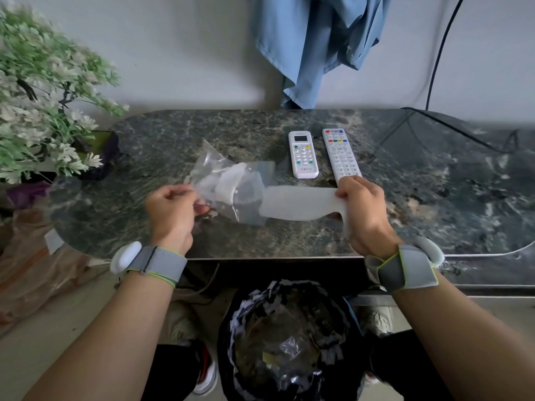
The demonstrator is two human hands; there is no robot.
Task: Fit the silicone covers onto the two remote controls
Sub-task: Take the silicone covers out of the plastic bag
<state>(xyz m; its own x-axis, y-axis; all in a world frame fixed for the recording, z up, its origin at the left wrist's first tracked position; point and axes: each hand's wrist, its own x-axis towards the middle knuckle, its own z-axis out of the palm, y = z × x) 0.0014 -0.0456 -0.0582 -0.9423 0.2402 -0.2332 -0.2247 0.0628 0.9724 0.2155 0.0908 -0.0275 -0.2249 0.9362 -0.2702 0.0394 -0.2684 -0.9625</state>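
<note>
- Two remote controls lie bare on the far part of the table: the shorter remote (pixel 303 154) on the left, the longer remote (pixel 342 153) just beside it on the right. Neither wears a cover yet, so I judge the fitting itself has not begun.
- Head view: the left hand (pixel 170 214) pinches the near edge of a clear plastic bag (pixel 228 183); the right hand (pixel 363 211) is closed on one end of a translucent silicone cover (pixel 299 202), whose other end is at the bag's mouth. A second pale piece, likely the other cover, sits inside the bag.
- What is left: freeing both covers and stretching each over its remote.
- Surface: a dark marbled table (pixel 434 198), glossy, against a pale wall.
- Room: an artificial plant (pixel 43 96) at far left, blue cloth (pixel 315 44) hanging on the wall, a black cable (pixel 443 47) at right, and a lined waste bin (pixel 289 342) on the floor near the person's feet.
</note>
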